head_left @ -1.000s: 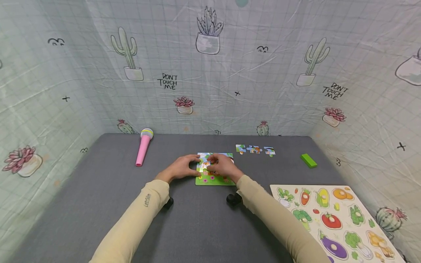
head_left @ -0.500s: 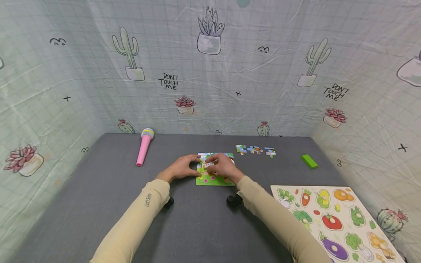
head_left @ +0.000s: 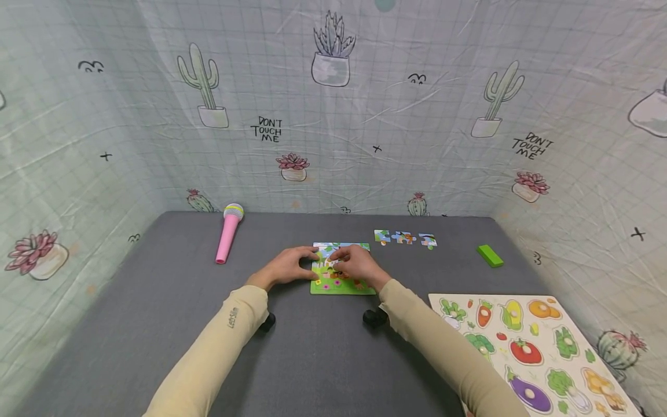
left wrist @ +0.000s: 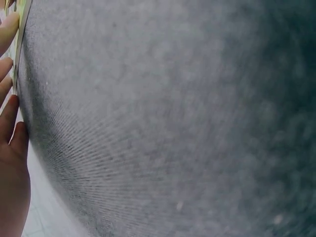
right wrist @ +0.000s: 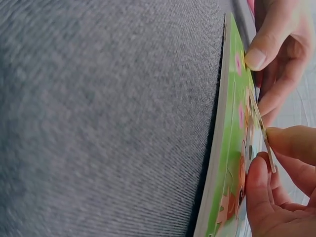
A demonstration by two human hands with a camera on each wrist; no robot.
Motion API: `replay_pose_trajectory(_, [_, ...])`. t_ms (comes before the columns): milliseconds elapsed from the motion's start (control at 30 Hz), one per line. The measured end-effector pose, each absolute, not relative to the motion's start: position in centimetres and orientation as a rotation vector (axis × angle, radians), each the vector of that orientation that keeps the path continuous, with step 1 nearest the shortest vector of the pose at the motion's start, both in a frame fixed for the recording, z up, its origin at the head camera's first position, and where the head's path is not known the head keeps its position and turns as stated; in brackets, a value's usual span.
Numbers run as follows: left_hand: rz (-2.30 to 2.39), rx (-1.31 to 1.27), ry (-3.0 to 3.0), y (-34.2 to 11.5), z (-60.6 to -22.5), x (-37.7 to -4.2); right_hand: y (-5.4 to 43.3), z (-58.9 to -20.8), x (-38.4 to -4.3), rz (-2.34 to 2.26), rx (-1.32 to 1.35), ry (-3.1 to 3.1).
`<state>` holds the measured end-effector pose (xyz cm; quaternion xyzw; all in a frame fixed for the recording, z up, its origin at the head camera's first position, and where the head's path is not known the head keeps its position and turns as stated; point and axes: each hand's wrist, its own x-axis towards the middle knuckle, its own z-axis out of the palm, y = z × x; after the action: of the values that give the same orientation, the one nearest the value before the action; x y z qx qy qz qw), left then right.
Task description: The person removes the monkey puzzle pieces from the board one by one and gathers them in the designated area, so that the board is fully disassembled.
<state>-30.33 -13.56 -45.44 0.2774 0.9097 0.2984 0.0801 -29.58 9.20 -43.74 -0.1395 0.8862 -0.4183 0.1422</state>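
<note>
A jigsaw puzzle board (head_left: pixel 339 288) with a green lower part lies in the middle of the grey table. My left hand (head_left: pixel 285 267) rests at its left side, thumb on the near left corner and fingers spread along the edge; in the left wrist view these fingers (left wrist: pixel 9 116) lie fairly straight against the board's edge. Over the board's middle, my right hand (head_left: pixel 358 264) pinches a thin puzzle piece (right wrist: pixel 267 148) between thumb and fingers. In the right wrist view the piece is tilted, one end down at the board's surface and the other raised. Fingers hide part of the picture.
Three loose puzzle pieces (head_left: pixel 403 237) lie behind the board to the right. A pink toy microphone (head_left: pixel 227 234) is at the back left, a green block (head_left: pixel 490 256) at the right. A vegetable board (head_left: pixel 500 333) fills the near right corner. Printed cloth (head_left: pixel 333 110) surrounds the table.
My right hand has shifted slightly to the right with its pinched piece over the board. The left hand stays at the board's left edge.
</note>
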Motion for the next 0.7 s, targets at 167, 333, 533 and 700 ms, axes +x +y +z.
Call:
replay_pose_trajectory(167, [0.917, 0.808, 2.723, -13.3, -45.6, -30.3, 9.2, -43.9, -29.6, -1.224, -0.412, 2.564])
replay_pose_trajectory(333, [0.927, 0.811, 2.734, -13.1, -45.8, -30.4, 9.5, -44.0, -29.6, -1.282, -0.375, 2.531])
replay_pose_trajectory(533, [0.911, 0.797, 2.748, -13.2, -45.9, -30.4, 10.8, -44.2, -29.8, -1.483, -0.267, 2.383])
replay_pose_trajectory(700, [0.904, 0.783, 2.738, -13.1, -45.6, -30.2, 12.9, -43.7, -30.1, -1.559, -0.238, 2.369])
